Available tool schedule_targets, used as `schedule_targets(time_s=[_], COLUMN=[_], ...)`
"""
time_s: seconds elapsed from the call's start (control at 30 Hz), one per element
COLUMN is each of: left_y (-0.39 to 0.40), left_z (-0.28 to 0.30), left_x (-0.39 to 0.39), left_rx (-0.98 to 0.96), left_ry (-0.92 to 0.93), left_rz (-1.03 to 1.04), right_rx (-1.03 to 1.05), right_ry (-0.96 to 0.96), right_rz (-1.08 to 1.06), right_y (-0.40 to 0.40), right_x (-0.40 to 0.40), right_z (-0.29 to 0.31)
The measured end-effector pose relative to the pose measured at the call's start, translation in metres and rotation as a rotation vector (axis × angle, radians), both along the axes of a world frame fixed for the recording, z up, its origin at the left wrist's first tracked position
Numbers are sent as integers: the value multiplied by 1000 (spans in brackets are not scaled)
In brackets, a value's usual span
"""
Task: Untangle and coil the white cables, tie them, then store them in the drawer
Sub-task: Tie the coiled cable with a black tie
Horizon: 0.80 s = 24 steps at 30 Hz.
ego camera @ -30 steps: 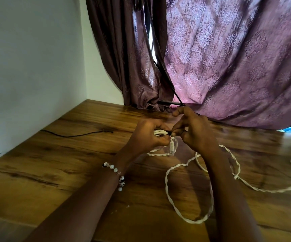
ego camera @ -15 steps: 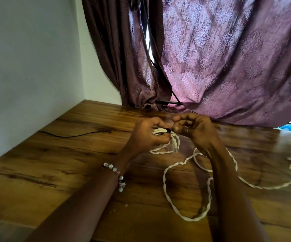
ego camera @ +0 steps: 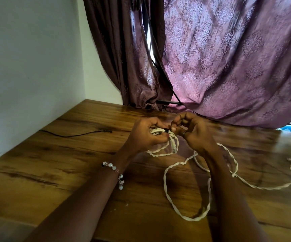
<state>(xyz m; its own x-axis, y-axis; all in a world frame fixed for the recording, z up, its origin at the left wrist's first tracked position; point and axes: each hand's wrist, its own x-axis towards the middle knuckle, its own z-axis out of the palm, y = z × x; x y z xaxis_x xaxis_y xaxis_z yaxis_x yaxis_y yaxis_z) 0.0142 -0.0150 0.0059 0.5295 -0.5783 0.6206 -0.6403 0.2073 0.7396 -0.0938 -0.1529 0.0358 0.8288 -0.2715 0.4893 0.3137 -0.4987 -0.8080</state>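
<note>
Hands meet above the wooden table [ego camera: 53, 172], forearms reaching in from the near edge and converging. The left hand [ego camera: 146, 135], a beaded bracelet [ego camera: 115, 172] on its wrist, is curled tight around a small coiled bundle of white cable [ego camera: 158, 132], knuckles up, while the right hand [ego camera: 191, 130] sits just beside it, thumb and forefinger pinched together on a small dark tie [ego camera: 166, 131] at the bundle's top. A connector end [ego camera: 173, 146] dangles below the left hand, and the rest of the twisted white cable [ego camera: 169, 198] lies in loose loops on the table under the right forearm, trailing off to the right.
</note>
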Motion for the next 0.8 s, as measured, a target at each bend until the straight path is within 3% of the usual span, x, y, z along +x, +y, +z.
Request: schedule_targets(time_s=[0.1, 0.23, 0.8], left_y=[1, 2, 0], left_z=[0, -2, -4], left_x=[3, 7, 10], left_rx=[3, -45, -31], left_ry=[-19, 127, 214], left_rz=[11, 11, -43], right_rx=[-137, -261, 101], right_ry=[-8, -101, -46], right_rz=[-31, -66, 66], right_y=[3, 6, 3], right_x=[3, 8, 9], right_z=[-1, -1, -3])
